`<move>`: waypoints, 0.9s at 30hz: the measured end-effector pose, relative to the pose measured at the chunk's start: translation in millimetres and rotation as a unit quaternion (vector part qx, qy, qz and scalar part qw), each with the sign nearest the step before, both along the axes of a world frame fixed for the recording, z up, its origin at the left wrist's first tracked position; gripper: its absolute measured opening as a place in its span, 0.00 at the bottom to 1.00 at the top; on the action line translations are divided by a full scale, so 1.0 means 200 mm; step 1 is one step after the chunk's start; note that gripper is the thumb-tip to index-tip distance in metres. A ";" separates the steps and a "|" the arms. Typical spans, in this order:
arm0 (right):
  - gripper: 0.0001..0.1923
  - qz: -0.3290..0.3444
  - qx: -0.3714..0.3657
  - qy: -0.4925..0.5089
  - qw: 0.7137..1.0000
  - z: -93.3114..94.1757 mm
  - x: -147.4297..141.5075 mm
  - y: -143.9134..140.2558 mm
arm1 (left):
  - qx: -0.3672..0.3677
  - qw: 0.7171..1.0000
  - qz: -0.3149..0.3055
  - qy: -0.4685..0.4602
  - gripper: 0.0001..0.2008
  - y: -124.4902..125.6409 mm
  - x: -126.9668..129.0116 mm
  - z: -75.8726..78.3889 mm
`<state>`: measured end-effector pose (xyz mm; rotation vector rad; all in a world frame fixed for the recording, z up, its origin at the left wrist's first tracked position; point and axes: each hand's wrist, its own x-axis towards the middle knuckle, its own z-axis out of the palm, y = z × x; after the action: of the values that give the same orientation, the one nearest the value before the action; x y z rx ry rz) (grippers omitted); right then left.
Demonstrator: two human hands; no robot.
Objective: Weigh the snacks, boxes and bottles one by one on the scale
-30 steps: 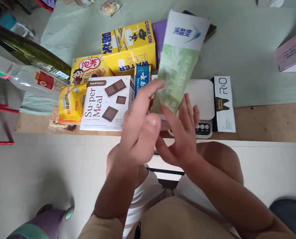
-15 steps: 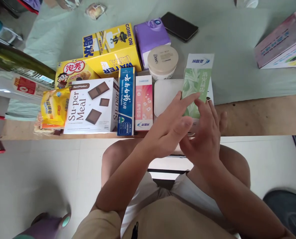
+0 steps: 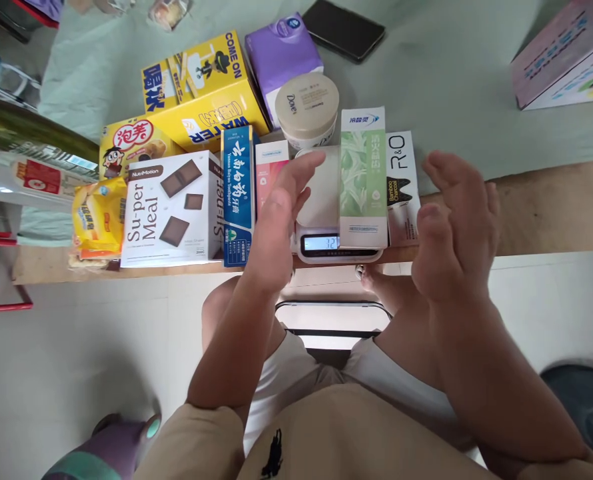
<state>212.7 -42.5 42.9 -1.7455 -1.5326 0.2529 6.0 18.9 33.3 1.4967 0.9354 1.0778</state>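
Note:
A green and white toothpaste box (image 3: 362, 179) lies on the right side of a white kitchen scale (image 3: 321, 200), whose lit display (image 3: 320, 243) shows digits. My left hand (image 3: 280, 213) hovers open over the scale's left edge, fingers spread, holding nothing. Right of the box, my right hand (image 3: 455, 223) is raised with its fingers apart and empty. Neither hand touches the box.
Left of the scale lie a pink box (image 3: 268, 173), a blue toothpaste box (image 3: 237, 193), a Su-per Meal box (image 3: 169, 210) and yellow snack packs (image 3: 99, 217). Behind stand a yellow carton (image 3: 201, 90), a purple pack (image 3: 281, 57), a Dove jar (image 3: 307, 110) and a phone (image 3: 343, 29). An R&O box (image 3: 402, 187) lies right.
The green box went from held up in both hands down onto the scale. Both hands let go and drew apart; the display now shows a reading.

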 end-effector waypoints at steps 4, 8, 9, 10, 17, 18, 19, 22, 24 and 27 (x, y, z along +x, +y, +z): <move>0.25 -0.003 0.017 -0.001 1.000 -0.02 0.02 -0.01 | 0.006 1.000 0.026 0.013 0.33 -0.01 -0.02 0.02; 0.23 -0.003 0.008 0.007 1.000 -0.03 0.01 -0.02 | -0.016 1.000 0.010 -0.016 0.33 -0.01 -0.03 0.03; 0.23 -0.001 0.004 0.009 1.000 -0.03 0.01 -0.02 | -0.025 0.999 0.006 -0.020 0.34 -0.01 -0.03 0.03; 0.22 0.000 0.000 0.011 1.000 -0.03 0.00 -0.02 | -0.032 0.999 0.004 -0.020 0.35 0.00 -0.03 0.03; 0.21 0.014 -0.032 -0.007 0.999 -0.03 -0.02 0.00 | -0.053 0.998 -0.016 0.006 0.34 -0.03 -0.03 0.03; 0.22 0.018 -0.040 -0.019 0.999 -0.03 -0.02 0.00 | -0.056 0.998 -0.030 0.010 0.33 -0.04 -0.03 0.02; 0.23 0.024 -0.045 -0.031 0.998 -0.04 -0.03 0.00 | -0.058 0.997 -0.045 0.019 0.32 -0.05 -0.02 0.02; 0.24 0.038 -0.029 -0.055 0.997 -0.07 -0.08 0.00 | -0.038 0.993 -0.102 0.055 0.29 -0.08 -0.01 0.01; 0.22 0.042 -0.017 -0.059 0.997 -0.07 -0.11 -0.01 | -0.001 0.990 -0.129 0.056 0.29 -0.10 0.00 0.01; 0.20 0.036 0.000 -0.049 0.998 -0.06 -0.12 -0.01 | 0.044 0.989 -0.139 0.021 0.29 -0.12 0.05 0.03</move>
<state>188.7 -44.3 30.8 -1.7272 -1.6675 0.2047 17.0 -5.6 38.5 1.6720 0.6895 0.8968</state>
